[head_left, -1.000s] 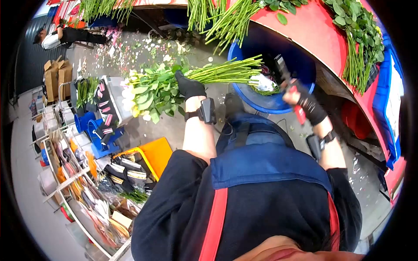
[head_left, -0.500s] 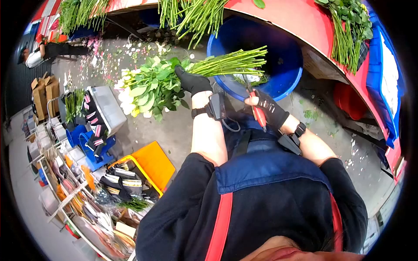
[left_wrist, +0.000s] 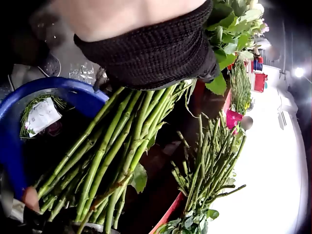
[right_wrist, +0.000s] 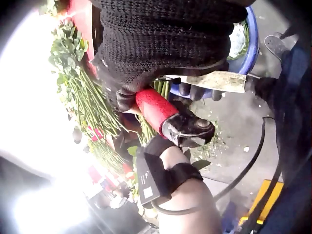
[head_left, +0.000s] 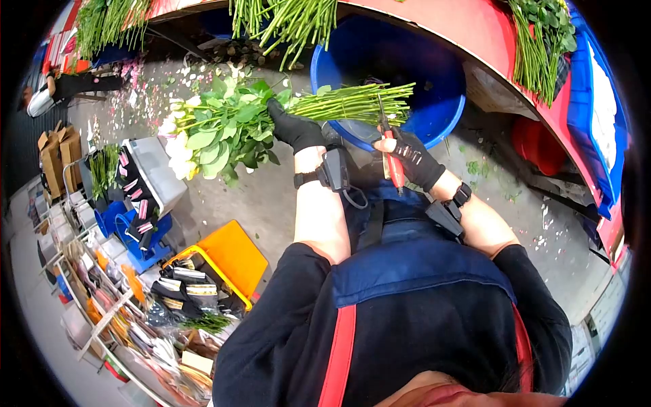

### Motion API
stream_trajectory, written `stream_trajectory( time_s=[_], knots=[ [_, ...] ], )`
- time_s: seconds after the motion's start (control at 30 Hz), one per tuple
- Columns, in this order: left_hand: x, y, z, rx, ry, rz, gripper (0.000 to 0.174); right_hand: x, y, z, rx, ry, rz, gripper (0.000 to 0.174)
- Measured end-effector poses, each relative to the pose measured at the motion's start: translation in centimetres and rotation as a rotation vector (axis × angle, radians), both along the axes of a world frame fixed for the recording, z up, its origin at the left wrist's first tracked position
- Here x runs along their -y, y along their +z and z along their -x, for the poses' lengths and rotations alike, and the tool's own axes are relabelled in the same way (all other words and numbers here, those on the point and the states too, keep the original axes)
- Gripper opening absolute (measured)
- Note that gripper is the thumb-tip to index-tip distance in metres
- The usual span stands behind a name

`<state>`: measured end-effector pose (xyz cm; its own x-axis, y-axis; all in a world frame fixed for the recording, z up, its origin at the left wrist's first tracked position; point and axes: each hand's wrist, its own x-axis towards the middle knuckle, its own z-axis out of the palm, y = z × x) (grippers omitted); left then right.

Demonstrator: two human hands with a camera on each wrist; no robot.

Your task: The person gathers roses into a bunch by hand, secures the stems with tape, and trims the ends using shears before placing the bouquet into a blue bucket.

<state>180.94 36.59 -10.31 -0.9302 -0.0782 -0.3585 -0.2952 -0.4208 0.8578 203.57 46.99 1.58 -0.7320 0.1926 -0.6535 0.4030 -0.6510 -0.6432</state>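
Observation:
The black-gloved left hand [head_left: 295, 129] grips a bunch of pale flowers [head_left: 182, 146] just below the leaves, heads to the left and green stems [head_left: 339, 104] to the right. In the left wrist view its glove [left_wrist: 151, 53] wraps the stems [left_wrist: 117, 151]. The gloved right hand [head_left: 415, 159] holds red-handled shears [head_left: 393, 166], blades at the stems near their cut ends. In the right wrist view the right hand [right_wrist: 165, 44] is curled round the red handle [right_wrist: 156, 109]. How far the blades are parted cannot be told.
A blue tub [head_left: 434, 125] stands beyond the stems, under a red table edge [head_left: 475, 41] where more stems [head_left: 291, 27] overhang. At the left are an orange crate [head_left: 234, 261], a grey bin [head_left: 157, 173] and crowded shelving. Petals litter the floor; another person stands far left.
The right hand with the shears has moved left from over the tub's right side to the stem ends. The left hand still grips the bunch. The head view has shifted.

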Motion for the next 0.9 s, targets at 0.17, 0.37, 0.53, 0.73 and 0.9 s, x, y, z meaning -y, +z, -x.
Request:
stream_trajectory(
  time_s=[0.17, 0.37, 0.53, 0.73, 0.9],
  knots=[
    [0.5, 2.2, -0.6, 0.173, -0.022, -0.170, 0.044, -0.7, 0.4, 0.3, 0.020, 0.099, -0.126, 0.034],
    [2.5, -1.3, 0.4, 0.202, -0.092, -0.270, 0.042, 0.1, -0.9, 0.0, -0.022, 0.019, 0.008, 0.035],
    [1.1, 2.4, -1.2, 0.220, -0.103, -0.139, 0.044, 0.8, -2.8, -0.3, -0.028, -0.117, 0.029, 0.031],
    [1.6, 0.5, -0.1, 0.230, -0.154, -0.128, 0.057, 1.6, -3.4, -1.4, 0.037, -0.112, 0.043, 0.033],
    [2.2, -0.5, 0.9, 0.317, -0.190, -0.193, 0.064, 1.0, -0.7, -3.6, 0.067, 0.058, 0.022, 0.037]
  ],
)
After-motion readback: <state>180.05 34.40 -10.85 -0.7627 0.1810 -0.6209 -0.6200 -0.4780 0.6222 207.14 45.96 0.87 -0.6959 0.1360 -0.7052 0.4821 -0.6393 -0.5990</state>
